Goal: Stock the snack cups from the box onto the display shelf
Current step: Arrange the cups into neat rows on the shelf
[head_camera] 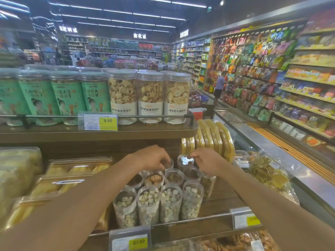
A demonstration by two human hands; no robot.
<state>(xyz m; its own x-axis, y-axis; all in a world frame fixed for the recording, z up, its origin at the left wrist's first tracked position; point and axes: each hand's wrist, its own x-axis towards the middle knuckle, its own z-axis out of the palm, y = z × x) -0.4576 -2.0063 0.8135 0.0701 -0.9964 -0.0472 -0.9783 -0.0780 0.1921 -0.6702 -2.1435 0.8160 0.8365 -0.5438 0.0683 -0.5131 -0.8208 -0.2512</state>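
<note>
Several clear snack cups stand in rows on the wooden display shelf (224, 196). The front row holds pistachios (148, 198); the cups behind hold brown nuts (174, 177). My left hand (154, 157) reaches over the back row, its fingertips curled on the lid of a rear cup (169, 163). My right hand (208, 161) pinches the rim of another rear cup with a shiny lid (184, 160). Both cups stand on the shelf at the back of the group. No box is in view.
Flat clear trays of yellow snacks (78, 165) lie left of the cups. Yellow round packs (213, 138) stand behind on the right, bagged snacks (268, 171) beside them. Tall biscuit jars (150, 96) fill the upper shelf. Price tags (137, 241) line the front rail. A person (220, 86) stands in the aisle.
</note>
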